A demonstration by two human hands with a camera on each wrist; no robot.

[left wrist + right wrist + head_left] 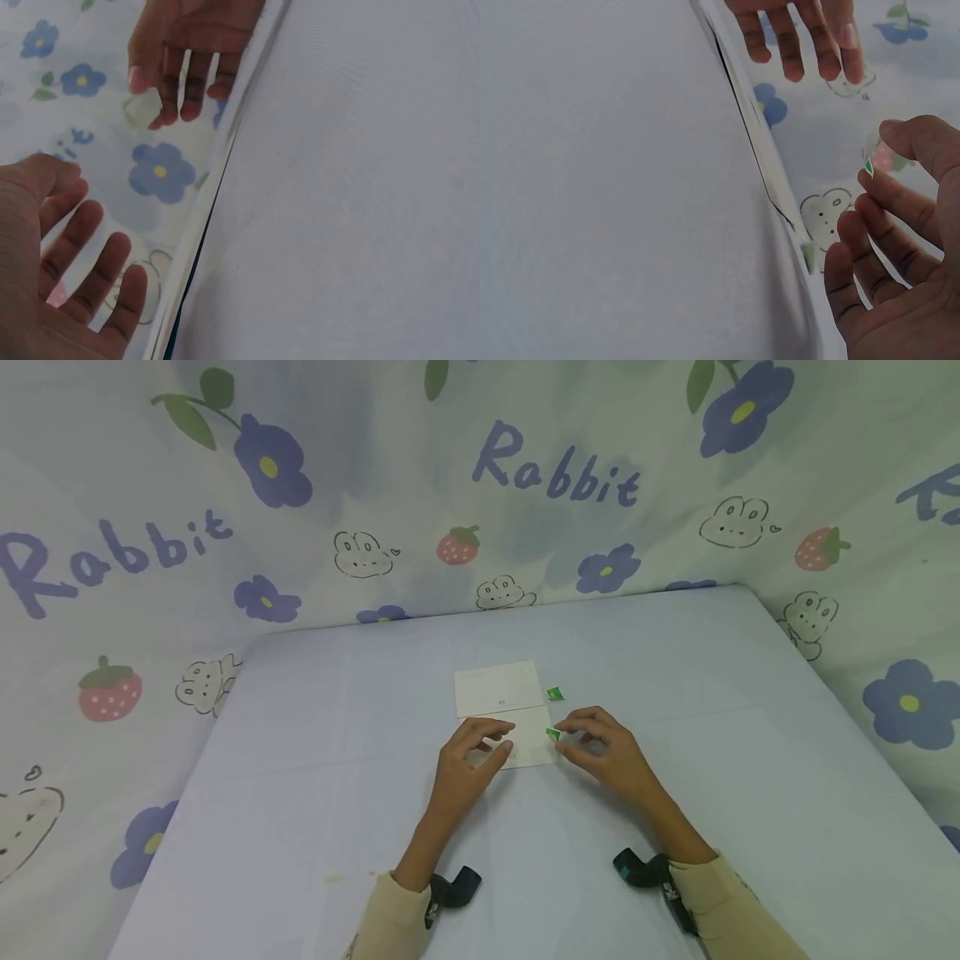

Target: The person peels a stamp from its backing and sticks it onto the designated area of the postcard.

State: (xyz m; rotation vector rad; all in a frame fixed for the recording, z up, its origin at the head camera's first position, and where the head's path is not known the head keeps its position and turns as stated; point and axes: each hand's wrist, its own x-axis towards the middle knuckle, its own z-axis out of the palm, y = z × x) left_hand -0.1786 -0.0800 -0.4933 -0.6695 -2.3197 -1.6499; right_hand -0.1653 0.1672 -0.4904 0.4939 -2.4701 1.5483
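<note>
My right hand (611,752) pinches a small green square (553,734) by its edges between thumb and index finger. It is thin like a sticker; its pale back (142,111) faces the left wrist camera. Under and beside the hands lies an open white card (498,689), two panels meeting at a crease, with a tiny dark mark on each. My left hand (468,768) hovers at the lower panel's left side, fingers loosely bent and thumb apart, nothing between them. A second green square (555,693) lies on the table just right of the upper panel.
A white-covered table (337,710) carries the card. Behind and beside it hangs a cloth (405,485) printed with flowers, rabbits and strawberries. Each forearm, in a beige sleeve (405,914), wears a black wrist camera (453,889). A faint yellowish spot (333,879) marks the front left.
</note>
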